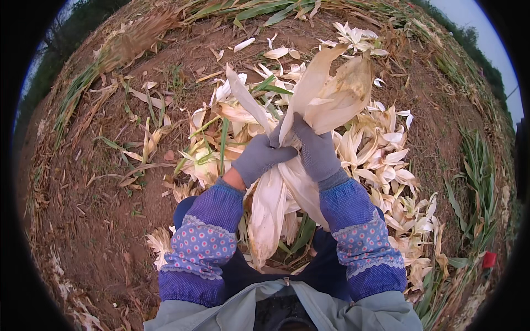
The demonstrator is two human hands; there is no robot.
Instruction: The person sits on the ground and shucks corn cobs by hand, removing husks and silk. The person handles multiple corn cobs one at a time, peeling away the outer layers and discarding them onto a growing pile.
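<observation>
Pale dry corn husks (269, 211) spread up and down from between my two gloved hands, in the middle of the view. My left hand (263, 157), in a grey knit glove, grips them with the thumb laid across. Close against it, my right hand (314, 147) is closed on the same husks near their base. A broad husk piece with brown stains (348, 93) sticks up beyond the right hand. Whether an ear of corn is inside the hands is hidden by the gloves and husks.
Loose husks (385, 153) lie heaped on the brown soil beyond and to the right of my hands. Green and dry stalks (478, 182) lie at the right, more along the far edge (256, 10). A small red object (489, 260) is at the lower right.
</observation>
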